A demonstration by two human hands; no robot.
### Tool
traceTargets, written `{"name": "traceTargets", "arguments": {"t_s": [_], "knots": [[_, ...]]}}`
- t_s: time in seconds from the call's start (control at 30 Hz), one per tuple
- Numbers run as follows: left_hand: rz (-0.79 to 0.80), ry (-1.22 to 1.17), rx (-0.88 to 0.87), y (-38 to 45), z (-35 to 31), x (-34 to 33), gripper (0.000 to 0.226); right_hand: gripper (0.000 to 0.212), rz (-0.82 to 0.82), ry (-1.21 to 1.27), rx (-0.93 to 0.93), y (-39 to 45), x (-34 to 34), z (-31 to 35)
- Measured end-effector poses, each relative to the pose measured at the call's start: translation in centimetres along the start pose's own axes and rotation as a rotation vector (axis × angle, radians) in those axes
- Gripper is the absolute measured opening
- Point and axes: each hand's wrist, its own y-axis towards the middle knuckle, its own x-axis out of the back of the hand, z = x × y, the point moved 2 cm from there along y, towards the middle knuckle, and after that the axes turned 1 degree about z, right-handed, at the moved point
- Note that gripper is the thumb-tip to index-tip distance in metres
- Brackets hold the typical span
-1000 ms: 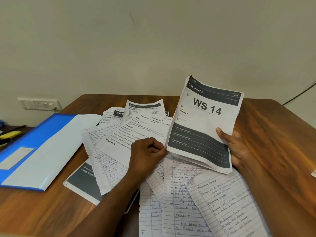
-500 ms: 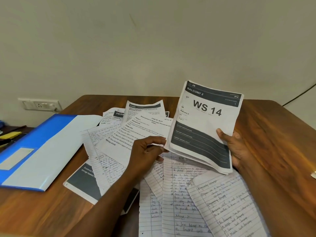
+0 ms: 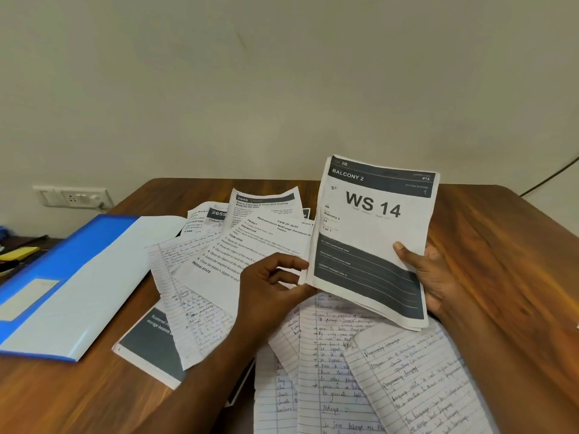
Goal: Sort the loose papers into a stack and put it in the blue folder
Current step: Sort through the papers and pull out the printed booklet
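Note:
A small stack of papers (image 3: 372, 233) topped by a sheet printed "WS 14" is held tilted above the table. My right hand (image 3: 432, 277) grips its right edge, thumb on the front. My left hand (image 3: 272, 286) has loosely curled fingers touching the stack's lower left edge. Loose papers (image 3: 250, 245), printed and handwritten, lie spread under and around my hands. The blue folder (image 3: 62, 277) lies shut on the table's left side.
The wooden table (image 3: 501, 245) stands against a pale wall with a socket plate (image 3: 72, 195) at the left. A yellow object (image 3: 18, 253) lies on a dark surface beyond the folder. A thin cable (image 3: 551, 177) runs at the far right.
The stack has turned more upright and shifted slightly. My left hand uncurled from a closed fist and now touches the stack's lower left edge.

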Motion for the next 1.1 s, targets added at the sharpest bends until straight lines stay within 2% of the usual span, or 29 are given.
{"name": "traceTargets", "arguments": {"t_s": [0.17, 0.27, 0.6, 0.73, 0.93, 1.1], "knots": [[0.000, 0.038, -0.038, -0.4, -0.3, -0.4, 0.048, 0.035, 0.000, -0.007, 0.003, 0.2, 0.1, 0.0], [-0.001, 0.039, -0.122, -0.5, -0.6, -0.7, 0.052, 0.035, 0.000, -0.012, 0.002, 0.2, 0.0, -0.1], [-0.010, 0.129, -0.323, -0.3, -0.2, -1.2, 0.043, 0.033, 0.010, -0.024, -0.012, 0.3, -0.1, 0.0], [0.035, 0.113, -0.329, -0.4, 0.1, -1.3, 0.044, 0.036, 0.017, -0.033, -0.018, 0.3, 0.0, 0.0], [0.108, 0.118, -0.345, -0.4, 0.3, -1.5, 0.052, 0.052, 0.019, -0.028, -0.017, 0.7, 0.4, -0.4], [0.118, 0.086, -0.359, -0.5, 0.1, -1.5, 0.045, 0.054, 0.025, -0.036, -0.019, 0.7, 0.4, -0.3]]}}
